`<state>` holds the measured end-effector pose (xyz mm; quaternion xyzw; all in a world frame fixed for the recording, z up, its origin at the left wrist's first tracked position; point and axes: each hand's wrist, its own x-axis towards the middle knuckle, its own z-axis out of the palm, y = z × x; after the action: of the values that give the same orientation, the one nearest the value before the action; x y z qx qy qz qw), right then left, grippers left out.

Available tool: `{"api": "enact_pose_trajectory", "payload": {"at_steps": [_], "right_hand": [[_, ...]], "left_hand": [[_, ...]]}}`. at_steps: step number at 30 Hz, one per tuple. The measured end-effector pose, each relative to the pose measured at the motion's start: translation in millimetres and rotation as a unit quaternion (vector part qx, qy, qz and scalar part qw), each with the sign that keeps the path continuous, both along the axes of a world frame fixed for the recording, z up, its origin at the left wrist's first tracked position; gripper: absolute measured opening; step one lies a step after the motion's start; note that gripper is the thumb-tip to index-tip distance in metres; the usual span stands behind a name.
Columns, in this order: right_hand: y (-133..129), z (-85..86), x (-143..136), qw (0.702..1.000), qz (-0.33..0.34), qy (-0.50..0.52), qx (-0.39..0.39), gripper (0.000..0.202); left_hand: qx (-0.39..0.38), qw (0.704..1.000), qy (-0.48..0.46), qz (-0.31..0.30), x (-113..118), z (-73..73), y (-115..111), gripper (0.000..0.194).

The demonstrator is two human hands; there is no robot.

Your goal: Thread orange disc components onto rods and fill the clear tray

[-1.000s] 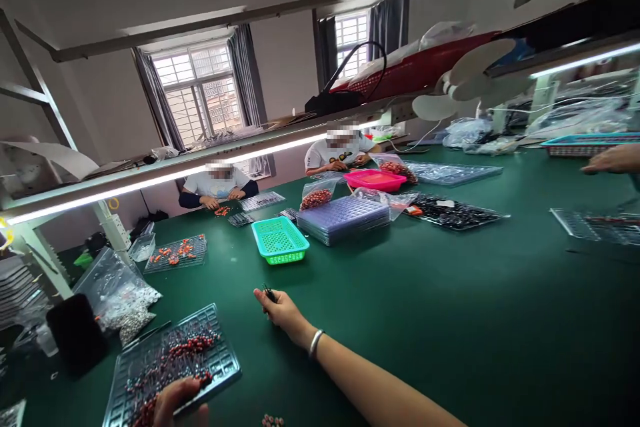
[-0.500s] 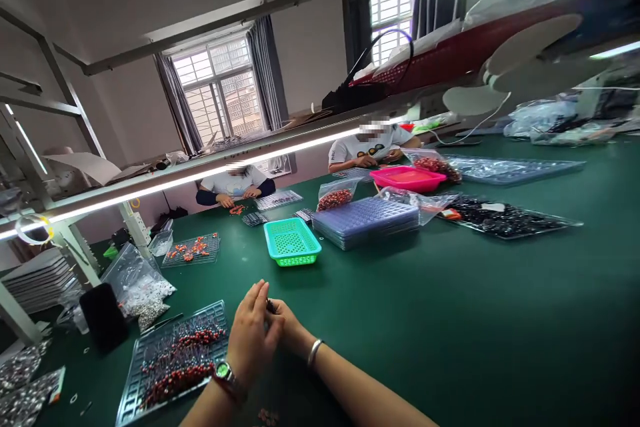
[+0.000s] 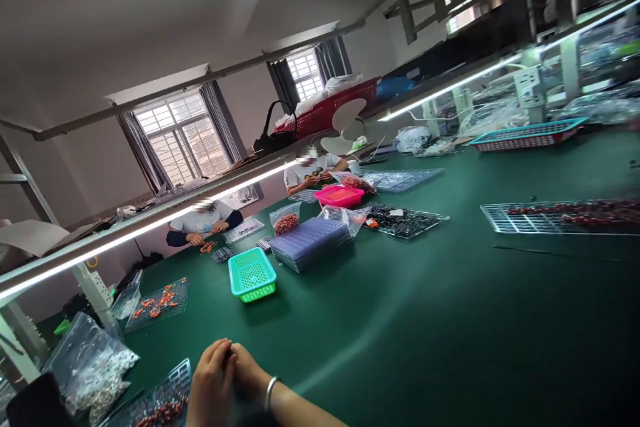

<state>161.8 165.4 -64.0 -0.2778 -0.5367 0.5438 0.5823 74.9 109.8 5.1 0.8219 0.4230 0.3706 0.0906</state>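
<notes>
At the lower left of the head view, my left hand (image 3: pixel 209 377) and my right hand (image 3: pixel 249 368) are pressed together, fingers closed. Something small and dark shows between the fingertips, too small and too covered to name. A silver bangle (image 3: pixel 271 392) circles my right wrist. Just left of my left hand lies a clear tray (image 3: pixel 181 375) carrying rows of red and dark beaded pieces, partly cut off by the frame. Beyond my hands, a green plastic basket (image 3: pixel 253 292) stands on the green table (image 3: pixel 400 327).
A bag of white pieces (image 3: pixel 90 360) lies at left, near a tray with orange pieces (image 3: pixel 159 305). Stacked purple trays (image 3: pixel 313 240), a pink tray (image 3: pixel 340 196) and a black-piece tray (image 3: pixel 407 220) stand farther back. Two people (image 3: pixel 203 223) sit opposite. A lit shelf (image 3: pixel 225 185) crosses overhead.
The view has swung right and up, so my hands and the table things sit lower and farther left. A beaded tray and a blue-rimmed basket have appeared at right. My hands stay together.
</notes>
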Motion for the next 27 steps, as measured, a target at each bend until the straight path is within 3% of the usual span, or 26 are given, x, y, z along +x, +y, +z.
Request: {"api": "enact_pose_trajectory", "payload": {"at_steps": [8,15,20,27], "right_hand": [[-4.0,6.2,-1.0,0.978,-0.09,-0.18,0.06,0.023],[-10.5,12.5,7.7,0.953,-0.131,-0.258,0.095,0.018],[-14.1,14.7,14.8,0.955,-0.072,-0.271,0.097,0.022],[-12.4,12.0,24.5,0.964,0.045,-0.251,0.071,0.021]], "left_hand": [[-0.038,0.999,0.012,-0.016,-1.4,28.3,-0.8,0.019],[-0.058,0.998,0.007,-0.007,-8.0,34.1,0.8,0.017],[-0.096,0.995,-0.022,0.022,-22.2,35.4,11.4,0.017],[-0.236,0.967,-0.059,0.072,-44.0,31.5,30.1,0.019]]}}
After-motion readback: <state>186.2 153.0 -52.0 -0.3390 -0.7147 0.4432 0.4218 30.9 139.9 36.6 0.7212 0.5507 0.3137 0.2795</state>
